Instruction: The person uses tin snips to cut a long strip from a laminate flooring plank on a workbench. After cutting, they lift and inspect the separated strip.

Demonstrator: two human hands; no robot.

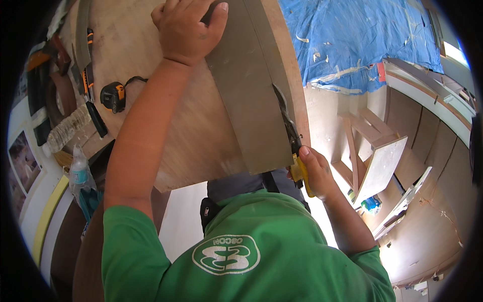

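A long grey sheet (241, 95) lies on a wooden board (191, 136) in front of me. My left hand (188, 32) rests on the sheet's far part, thumb spread away from the fingers; the fingertips run up to the picture's edge. At the sheet's near right side, my right hand (317, 168) is closed around the yellow handles of a pair of metal snips (292, 136). Their dark blades point away from me along a cut line in the sheet, with a narrow strip to the right of it. Some fingers of the right hand are hidden behind the handles.
Left on the board are a tape measure (113, 97), a black-handled cutter (96, 120) and a long metal blade (82, 35). A clear plastic bottle (70, 128) lies near the board's left edge. Beyond the right edge are a blue tarp (352, 43) and a wooden stool-like frame (380, 168).
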